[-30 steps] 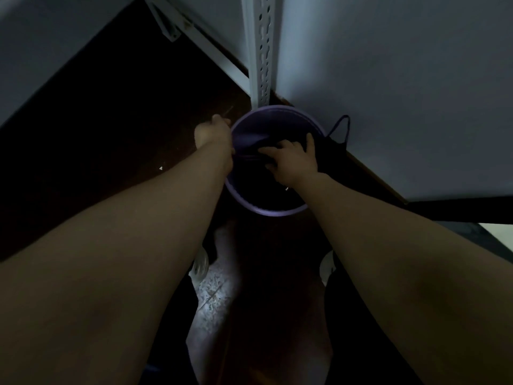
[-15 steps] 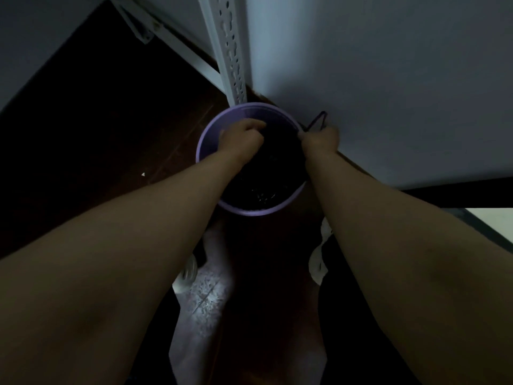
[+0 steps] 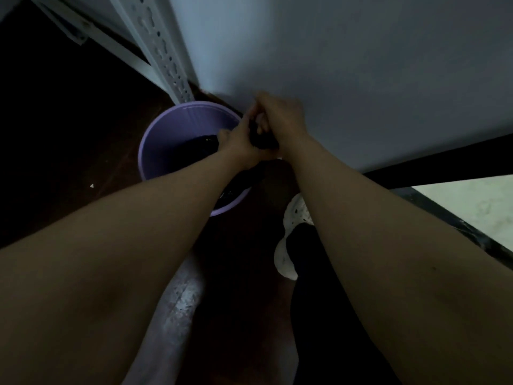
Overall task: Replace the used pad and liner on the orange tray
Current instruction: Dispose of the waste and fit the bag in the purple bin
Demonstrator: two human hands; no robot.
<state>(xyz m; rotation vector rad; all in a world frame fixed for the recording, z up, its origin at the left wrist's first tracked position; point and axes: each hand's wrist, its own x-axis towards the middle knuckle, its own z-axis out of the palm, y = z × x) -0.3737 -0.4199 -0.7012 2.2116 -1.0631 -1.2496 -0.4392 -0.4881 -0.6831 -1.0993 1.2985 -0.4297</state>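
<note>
A pale wall (image 3: 361, 65) fills the upper right, with a slotted white metal upright (image 3: 163, 54) running down its left edge to the dark floor (image 3: 69, 134). 2 bare forearms reach in from the bottom corners and meet above the right rim of a round purple bin (image 3: 155, 151), which stands on the floor at the foot of the upright with its mouth facing up. Inside it lies a black bag (image 3: 202, 143), glossy, crumpled and sunk low, so the lilac inner wall shows bare on the far and left sides. The left hand (image 3: 238, 143) has its fingers curled round a gathered bunch of the bag, and the right hand (image 3: 280, 118) closes over the same bunch from above, the 2 hands touching. 0.5 s ago they were apart: the left reached into the middle of the bin and the right held the bag at the right rim; since then the left has crossed to the right one and the bag's edge has been drawn together. The gathered part runs from the bin's inside up and rightward to the hands, toward the wall; which way its tip points is hidden by the fingers. A white perforated shoe (image 3: 284, 259) sits below the right forearm, and 1 small white scrap (image 3: 92, 185) lies on the floor left of the bin.
</note>
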